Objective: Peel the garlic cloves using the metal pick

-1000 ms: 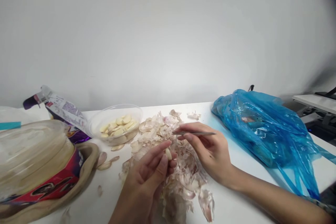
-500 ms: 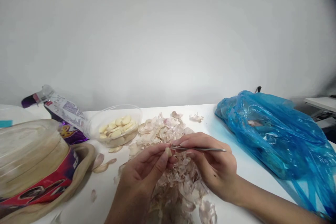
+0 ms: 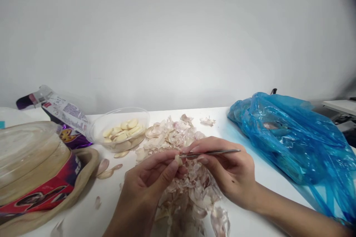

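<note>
Between the thumb and fingers of my left hand [image 3: 154,177] is a pale garlic clove [image 3: 178,160]. My right hand [image 3: 228,170] pinches a thin metal tool [image 3: 214,153], perhaps tweezers or a small knife; its tip meets the clove. Both hands are close together above a heap of papery garlic skins [image 3: 194,192]. Behind my left hand stands a clear plastic bowl [image 3: 96,133] holding several peeled cloves [image 3: 125,129]. A few loose cloves [image 3: 104,170] lie on the white table to the left of that hand.
A round tub with a clear lid [image 3: 30,155] and a red label sits at the left in a tan holder [image 3: 89,166]. Behind it is a purple snack wrapper [image 3: 68,118]. A blue plastic bag [image 3: 289,140] lies on the right. A pale wall [image 3: 178,37] rises behind the table.
My hands stay together at the clove, with the metal tool tilted slightly more upward at its right end. The view has shifted a little, so the surroundings sit slightly higher.
</note>
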Demonstrator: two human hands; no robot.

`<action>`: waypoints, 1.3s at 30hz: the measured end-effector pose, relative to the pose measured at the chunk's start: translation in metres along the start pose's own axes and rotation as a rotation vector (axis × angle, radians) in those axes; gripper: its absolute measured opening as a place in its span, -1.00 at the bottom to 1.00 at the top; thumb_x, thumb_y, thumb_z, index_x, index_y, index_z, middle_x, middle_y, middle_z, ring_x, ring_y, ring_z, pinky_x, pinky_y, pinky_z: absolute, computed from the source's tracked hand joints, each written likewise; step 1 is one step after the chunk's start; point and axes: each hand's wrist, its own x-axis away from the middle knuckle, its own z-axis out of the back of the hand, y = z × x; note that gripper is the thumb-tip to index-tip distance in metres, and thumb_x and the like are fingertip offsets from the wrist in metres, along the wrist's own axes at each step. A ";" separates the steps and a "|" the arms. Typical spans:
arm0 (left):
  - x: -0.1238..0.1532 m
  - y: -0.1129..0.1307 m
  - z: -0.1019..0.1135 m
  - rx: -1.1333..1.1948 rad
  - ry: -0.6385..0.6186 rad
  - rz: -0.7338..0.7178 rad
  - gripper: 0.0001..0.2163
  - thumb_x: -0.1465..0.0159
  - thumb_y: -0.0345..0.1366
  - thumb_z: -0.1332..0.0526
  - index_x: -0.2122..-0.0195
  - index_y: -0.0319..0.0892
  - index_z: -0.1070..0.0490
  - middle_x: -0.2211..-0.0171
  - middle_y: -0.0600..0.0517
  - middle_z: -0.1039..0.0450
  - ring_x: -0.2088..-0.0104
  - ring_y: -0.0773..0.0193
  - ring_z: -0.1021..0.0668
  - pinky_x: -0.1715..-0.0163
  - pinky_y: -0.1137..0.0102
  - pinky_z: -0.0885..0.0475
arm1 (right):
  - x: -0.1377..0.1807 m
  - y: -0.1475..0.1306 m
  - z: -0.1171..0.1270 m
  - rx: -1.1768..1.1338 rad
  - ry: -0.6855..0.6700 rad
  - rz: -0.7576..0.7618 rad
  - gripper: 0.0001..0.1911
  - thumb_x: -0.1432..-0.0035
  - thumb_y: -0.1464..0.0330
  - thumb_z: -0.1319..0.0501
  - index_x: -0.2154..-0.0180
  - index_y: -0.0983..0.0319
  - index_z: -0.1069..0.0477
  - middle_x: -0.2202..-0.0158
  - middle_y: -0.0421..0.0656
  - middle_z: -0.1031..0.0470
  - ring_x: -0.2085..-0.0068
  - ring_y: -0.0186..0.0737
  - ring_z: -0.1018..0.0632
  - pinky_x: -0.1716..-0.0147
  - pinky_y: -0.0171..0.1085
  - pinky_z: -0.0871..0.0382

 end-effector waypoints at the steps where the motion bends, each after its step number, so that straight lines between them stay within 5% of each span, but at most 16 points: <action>1: -0.001 0.000 0.000 -0.009 -0.002 -0.009 -0.84 0.13 -0.38 -0.40 0.46 -0.17 -0.56 0.56 0.05 -0.60 0.52 0.35 -0.58 0.47 0.60 -0.46 | 0.001 0.000 0.000 0.000 -0.002 -0.003 -0.79 -0.15 0.52 -0.13 0.18 0.20 -0.42 0.27 -0.14 -0.53 0.22 -0.22 -0.54 0.24 -0.20 -0.48; 21: -0.001 -0.002 0.004 -0.089 -0.057 -0.103 -0.87 0.10 -0.36 -0.38 0.46 -0.13 -0.59 0.62 0.06 -0.56 0.55 0.32 -0.56 0.49 0.58 -0.48 | 0.004 -0.007 0.001 -0.006 -0.024 0.039 -0.74 -0.15 0.58 -0.09 0.17 0.22 -0.41 0.25 -0.11 -0.54 0.18 -0.17 -0.55 0.21 -0.17 -0.49; 39: 0.000 0.001 0.002 -0.164 0.024 -0.144 -0.89 0.15 -0.39 -0.41 0.54 -0.10 -0.59 0.55 0.07 -0.61 0.50 0.24 -0.61 0.49 0.57 -0.51 | 0.003 -0.008 -0.001 -0.073 0.038 -0.095 -0.81 -0.16 0.54 -0.11 0.24 0.26 -0.45 0.29 -0.12 -0.54 0.24 -0.24 -0.55 0.25 -0.25 -0.46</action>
